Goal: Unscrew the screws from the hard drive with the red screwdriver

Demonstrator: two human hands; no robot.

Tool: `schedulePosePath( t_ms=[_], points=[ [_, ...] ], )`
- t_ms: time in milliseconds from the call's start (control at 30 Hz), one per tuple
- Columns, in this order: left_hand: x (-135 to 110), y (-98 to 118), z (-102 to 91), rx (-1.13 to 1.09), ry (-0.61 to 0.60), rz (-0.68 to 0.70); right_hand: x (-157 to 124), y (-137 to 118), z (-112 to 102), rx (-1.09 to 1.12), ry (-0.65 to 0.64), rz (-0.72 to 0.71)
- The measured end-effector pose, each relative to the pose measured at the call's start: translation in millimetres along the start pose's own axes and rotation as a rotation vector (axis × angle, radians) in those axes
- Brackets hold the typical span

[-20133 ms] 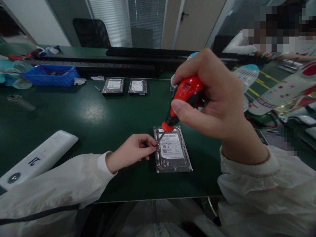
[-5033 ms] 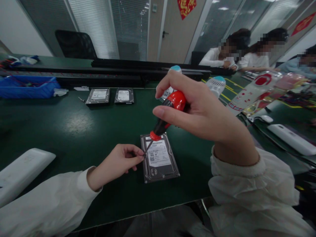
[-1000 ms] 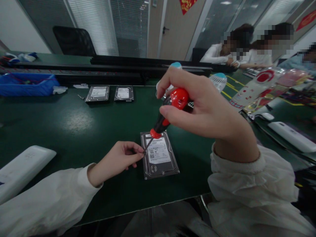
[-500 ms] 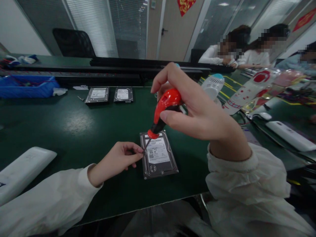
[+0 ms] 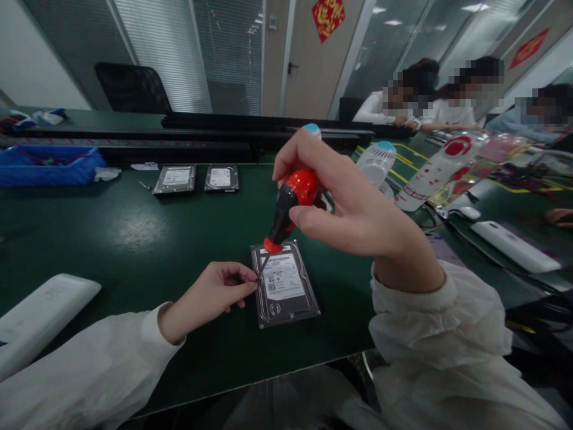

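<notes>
A hard disk drive (image 5: 283,280) with a white label lies label up in front of me on the green table. My right hand (image 5: 333,200) grips the red and black handle of a screwdriver (image 5: 282,214) from above. Its thin shaft slants down to the drive's left edge. There the thumb and forefinger of my left hand (image 5: 226,288) are pinched at the shaft's lower end, close against the drive. The screwdriver's very tip is hidden at these fingers, and I cannot see a screw.
Two more hard drives, one left (image 5: 175,180) and one right (image 5: 221,178), lie farther back near a blue bin (image 5: 49,166). White casings lie at the left (image 5: 49,310) and right (image 5: 514,246). Bottles (image 5: 441,170) stand at the right; several people sit beyond.
The screwdriver handle has turned in my right hand, so its black side now faces me where red did. My left fingers stay at the drive's edge. The view has tilted up slightly.
</notes>
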State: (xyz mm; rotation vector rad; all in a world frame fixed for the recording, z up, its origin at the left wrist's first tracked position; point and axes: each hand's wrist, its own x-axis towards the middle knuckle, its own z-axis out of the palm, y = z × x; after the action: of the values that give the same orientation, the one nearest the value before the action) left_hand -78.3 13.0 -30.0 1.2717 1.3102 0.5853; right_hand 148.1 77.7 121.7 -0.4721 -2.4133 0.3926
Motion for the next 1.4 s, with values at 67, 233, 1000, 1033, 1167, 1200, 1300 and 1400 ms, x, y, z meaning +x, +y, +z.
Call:
schedulePosePath(
  t_ms=[67, 233, 1000, 1033, 1167, 1200, 1300, 1400],
  points=[
    [0, 1, 0.0, 0.006, 0.000, 0.002, 1, -1, 1, -0.042, -0.002, 0.013],
    [1, 2, 0.3, 0.002, 0.001, -0.010, 1, -1, 5, -0.158, 0.056, 0.106],
    [0, 2, 0.0, -0.015, 0.006, -0.008, 0, -5, -1, -0.155, 0.026, 0.102],
    [0, 2, 0.0, -0.016, 0.006, -0.007, 0, -4, -1, -0.178, 0.039, 0.112],
    [1, 0, 0.3, -0.016, 0.010, -0.007, -1, -3, -5, -0.143, -0.017, 0.081],
    [1, 0, 0.4, -0.018, 0.011, -0.005, -2, -4, -6, -0.103, -0.045, 0.065],
    [1, 0, 0.9, -0.024, 0.018, 0.000, -3, -7, -9, 0.003, -0.111, 0.031],
    [0, 1, 0.8, -0.024, 0.026, -0.004, -3, -9, -8, -0.019, -0.074, 0.065]
  ],
)
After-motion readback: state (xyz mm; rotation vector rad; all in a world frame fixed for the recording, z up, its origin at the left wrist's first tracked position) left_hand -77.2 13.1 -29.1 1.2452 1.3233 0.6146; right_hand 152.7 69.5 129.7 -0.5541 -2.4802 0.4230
